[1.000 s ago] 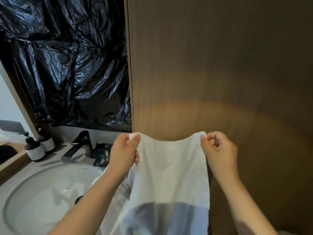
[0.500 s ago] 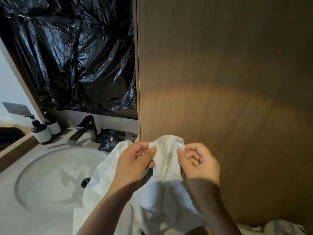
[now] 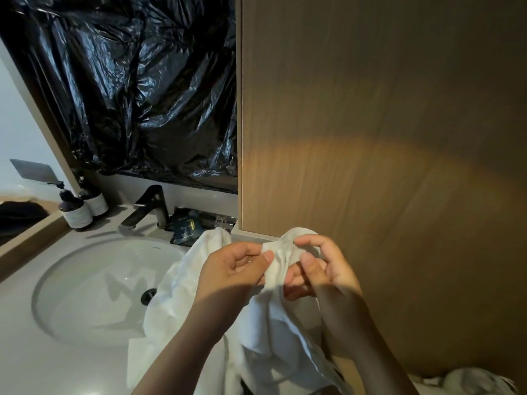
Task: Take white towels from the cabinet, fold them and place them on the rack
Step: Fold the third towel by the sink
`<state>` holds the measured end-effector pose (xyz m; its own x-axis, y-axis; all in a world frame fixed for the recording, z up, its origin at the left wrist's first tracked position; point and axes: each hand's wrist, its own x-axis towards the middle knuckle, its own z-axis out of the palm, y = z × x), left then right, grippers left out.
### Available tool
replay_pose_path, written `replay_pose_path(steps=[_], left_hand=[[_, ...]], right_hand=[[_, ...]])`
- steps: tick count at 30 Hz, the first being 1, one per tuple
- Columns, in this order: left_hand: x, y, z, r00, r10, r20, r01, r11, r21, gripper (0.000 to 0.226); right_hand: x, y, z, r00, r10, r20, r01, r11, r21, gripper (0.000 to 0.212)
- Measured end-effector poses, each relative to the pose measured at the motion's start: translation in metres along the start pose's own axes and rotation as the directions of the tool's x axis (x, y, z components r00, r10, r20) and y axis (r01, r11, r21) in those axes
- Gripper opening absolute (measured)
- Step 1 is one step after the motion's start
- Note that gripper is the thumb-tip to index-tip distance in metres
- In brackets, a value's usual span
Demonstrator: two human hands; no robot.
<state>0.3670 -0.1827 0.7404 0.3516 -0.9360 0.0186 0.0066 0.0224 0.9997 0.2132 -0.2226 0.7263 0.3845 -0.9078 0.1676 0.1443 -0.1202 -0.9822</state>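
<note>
The left hand and the right hand are close together in front of the wooden cabinet panel. Each grip is a narrow pinch of thumb against fingers on the top edge of the white towel. The likely reason is that two corners are being matched so the cloth halves itself while its hanging weight pulls the fold straight. The rest of the towel hangs below the hands and bunches to the left, draping over the bench and the near rim of the sink basin. The basin shows only its dark drain. Two pump bottles stand at the back left, too dark to show their contents. A dark sachet lies behind the faucet. No rack is in view.
</note>
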Motion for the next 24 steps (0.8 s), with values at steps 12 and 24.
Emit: replay_pose_path(steps=[12, 24], left_hand=[[-0.0049, 0.0007, -0.0044, 0.997, -0.005, 0.076, 0.011, 0.997, -0.080, 0.008], [-0.0086, 0.0028, -0.0084, 0.996, 0.009, 0.086, -0.003, 0.997, -0.078, 0.012]], right_hand=[[0.0104, 0.0047, -0.0042, 0.992, 0.088, 0.095, -0.096, 0.992, 0.078, 0.017], [0.0071, 0.0073, -0.0023, 0.999, 0.054, 0.003, -0.053, 0.996, -0.067, 0.033]])
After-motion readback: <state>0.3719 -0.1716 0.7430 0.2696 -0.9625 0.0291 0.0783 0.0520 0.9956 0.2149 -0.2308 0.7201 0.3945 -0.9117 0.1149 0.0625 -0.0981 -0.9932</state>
